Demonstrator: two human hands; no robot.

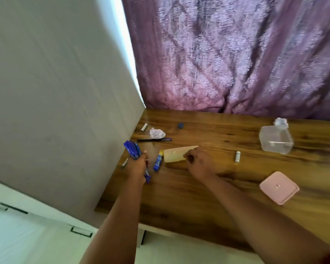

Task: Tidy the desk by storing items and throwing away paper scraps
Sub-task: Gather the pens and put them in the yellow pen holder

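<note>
My left hand grips a bundle of blue pens above the left edge of the wooden desk. My right hand pinches the right end of a pale yellow case lying on the desk. Between the hands lies a blue glue stick. A dark pen and a crumpled white paper sit farther back. A second paper scrap lies behind a clear plastic container at the right. The container's pink lid rests nearer me.
Small white cylinders lie at the back left and mid-desk. A small blue object sits near the back. A grey wall borders the desk's left side; a purple curtain hangs behind. White drawers stand lower left.
</note>
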